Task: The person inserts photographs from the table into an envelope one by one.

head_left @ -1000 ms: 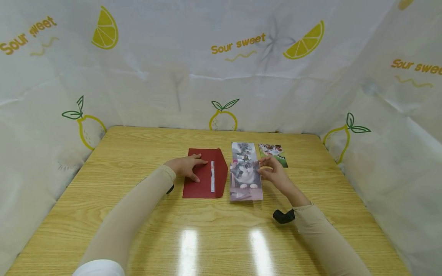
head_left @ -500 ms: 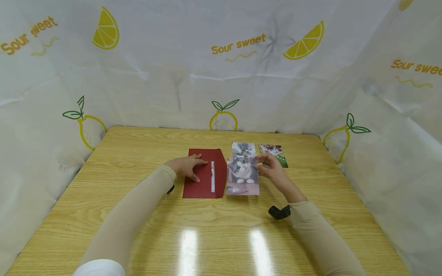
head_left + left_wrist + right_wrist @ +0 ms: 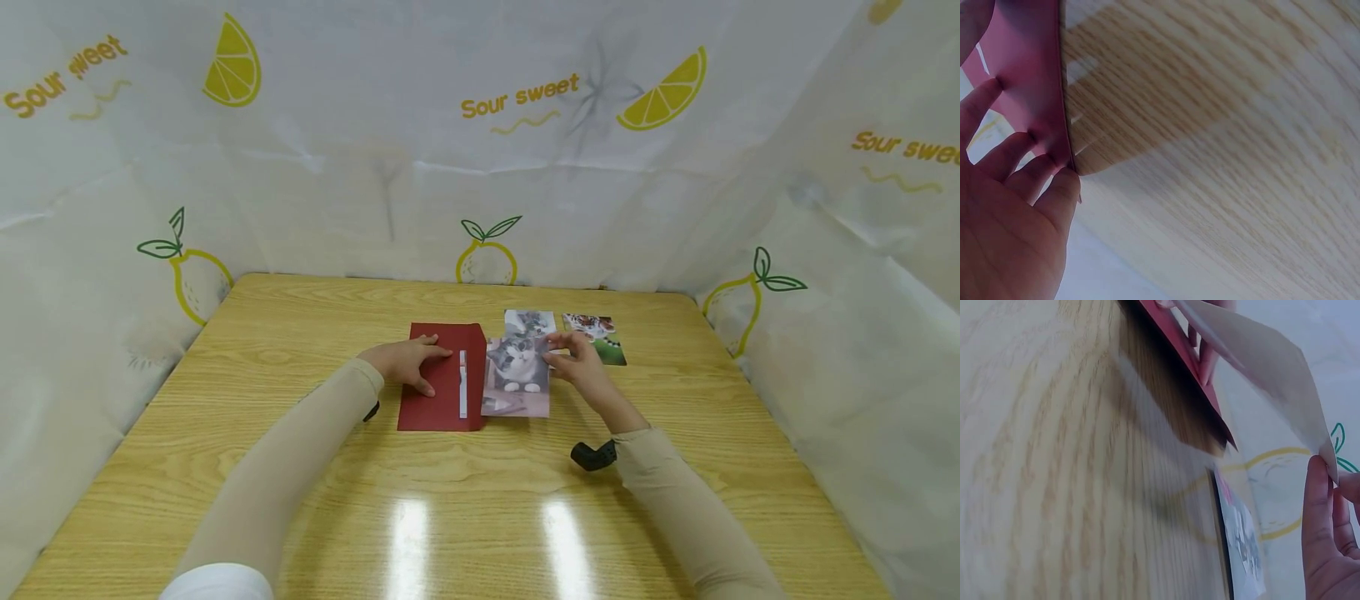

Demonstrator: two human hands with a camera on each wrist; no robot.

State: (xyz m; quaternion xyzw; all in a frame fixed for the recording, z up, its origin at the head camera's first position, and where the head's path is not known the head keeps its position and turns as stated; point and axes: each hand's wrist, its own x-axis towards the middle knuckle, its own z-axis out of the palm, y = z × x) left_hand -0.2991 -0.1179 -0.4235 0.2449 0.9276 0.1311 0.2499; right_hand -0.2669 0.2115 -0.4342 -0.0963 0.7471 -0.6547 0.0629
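Note:
My left hand [image 3: 405,364] rests with spread fingers on a red envelope [image 3: 442,408], whose pointed flap lies toward the right. A narrow white strip [image 3: 462,396] shows on the envelope's face. Between thumb and fingers my right hand [image 3: 581,367] pinches the right edge of a cat picture card [image 3: 517,379]. That card is held above the table, its left edge over the envelope's flap. In the right wrist view the card's pale back [image 3: 1266,362] tilts toward the envelope [image 3: 1185,359]. The left wrist view shows my left fingertips [image 3: 1016,147] touching the envelope.
Behind the held card lies another cat picture card [image 3: 528,321], partly covered. A tiger picture card [image 3: 600,333] lies to its right. All this is on a wooden table [image 3: 480,517], with a lemon-printed white cloth [image 3: 360,167] around its back and sides.
My right hand has carried the cat picture card leftward and slightly away from me, so it now overlaps the envelope's flap. My left hand stays in place on the envelope.

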